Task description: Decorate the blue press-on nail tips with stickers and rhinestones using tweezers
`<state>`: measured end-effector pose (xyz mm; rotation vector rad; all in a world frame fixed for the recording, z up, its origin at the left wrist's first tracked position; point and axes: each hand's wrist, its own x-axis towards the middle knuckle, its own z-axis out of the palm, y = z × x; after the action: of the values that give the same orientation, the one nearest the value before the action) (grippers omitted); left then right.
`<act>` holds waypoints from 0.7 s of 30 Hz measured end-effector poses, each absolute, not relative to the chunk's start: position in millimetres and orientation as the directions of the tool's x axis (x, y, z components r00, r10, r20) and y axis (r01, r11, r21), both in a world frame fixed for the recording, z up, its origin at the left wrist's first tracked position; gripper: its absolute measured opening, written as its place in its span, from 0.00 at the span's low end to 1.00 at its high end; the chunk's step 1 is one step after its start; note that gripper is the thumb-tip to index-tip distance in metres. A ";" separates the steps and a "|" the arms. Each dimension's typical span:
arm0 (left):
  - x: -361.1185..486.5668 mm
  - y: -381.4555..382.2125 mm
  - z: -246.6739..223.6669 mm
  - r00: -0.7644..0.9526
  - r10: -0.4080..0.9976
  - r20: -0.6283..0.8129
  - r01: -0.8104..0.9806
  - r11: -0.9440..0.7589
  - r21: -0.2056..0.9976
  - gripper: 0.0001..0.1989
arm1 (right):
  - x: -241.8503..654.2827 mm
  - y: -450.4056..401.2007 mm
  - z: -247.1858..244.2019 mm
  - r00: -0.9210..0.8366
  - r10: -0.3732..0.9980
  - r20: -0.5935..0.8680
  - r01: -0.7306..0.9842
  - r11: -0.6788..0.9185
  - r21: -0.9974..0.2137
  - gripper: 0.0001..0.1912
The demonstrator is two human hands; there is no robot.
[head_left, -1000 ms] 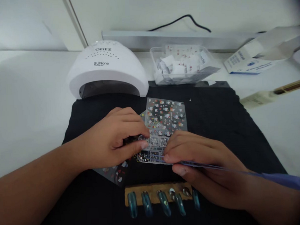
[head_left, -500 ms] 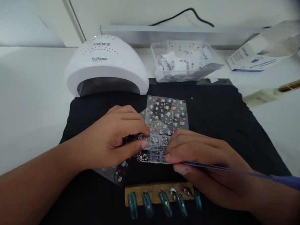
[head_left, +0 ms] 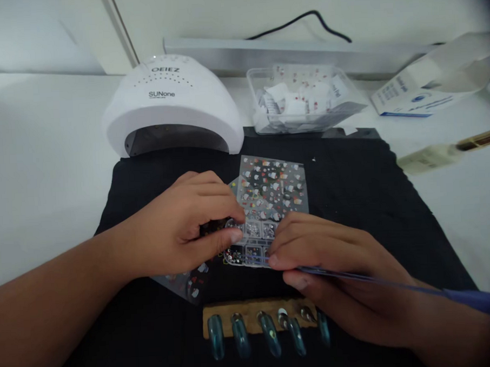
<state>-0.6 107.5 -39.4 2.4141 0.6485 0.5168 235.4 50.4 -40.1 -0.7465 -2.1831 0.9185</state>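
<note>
A clear compartment case (head_left: 253, 229) of small rhinestones and beads lies on the black cloth. My left hand (head_left: 193, 221) grips its left end between thumb and index finger. My right hand (head_left: 333, 266) pinches a pair of slim purple tweezers (head_left: 375, 279), whose tips reach into the near row of compartments; whether they hold a stone I cannot tell. The case's right end is hidden behind my right fingers. Nearer to me, a wooden strip (head_left: 250, 307) carries several glossy teal false nails (head_left: 240, 335). My right hand partly covers the strip's right end.
A white nail lamp (head_left: 172, 105) stands at the back left. Beside it is a clear plastic bin (head_left: 291, 124) of packets. An opened box (head_left: 412, 98) and a bottle (head_left: 430, 158) are at the right. Sticker sheets (head_left: 273, 182) lie behind and left of the case on black cloth (head_left: 350, 179).
Almost nothing differs; both hands keep their hold on the case and the tweezers. The view has shifted very slightly.
</note>
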 end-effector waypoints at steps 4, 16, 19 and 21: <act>-0.5 107.5 -39.8 0.807 0.554 0.205 0.328 -0.709 0.624 0.07 | 234.8 49.9 -39.9 -0.631 0.702 0.331 0.257 0.592 -0.764 0.04; 0.3 106.8 -39.0 0.806 0.559 0.195 0.334 -0.701 0.631 0.07 | 234.4 51.5 -40.1 -0.628 0.704 0.331 0.254 0.587 -0.768 0.04; -0.1 107.0 -39.6 0.806 0.557 0.198 0.333 -0.704 0.627 0.07 | 234.0 52.0 -39.5 -0.628 0.705 0.329 0.250 0.584 -0.772 0.03; -0.5 107.3 -39.7 0.807 0.554 0.204 0.328 -0.708 0.625 0.07 | 234.2 51.5 -39.4 -0.630 0.702 0.332 0.245 0.585 -0.773 0.03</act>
<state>-0.5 107.3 -39.7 2.4064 0.6499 0.5114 234.2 51.5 -39.4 -0.7485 -2.1797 0.9326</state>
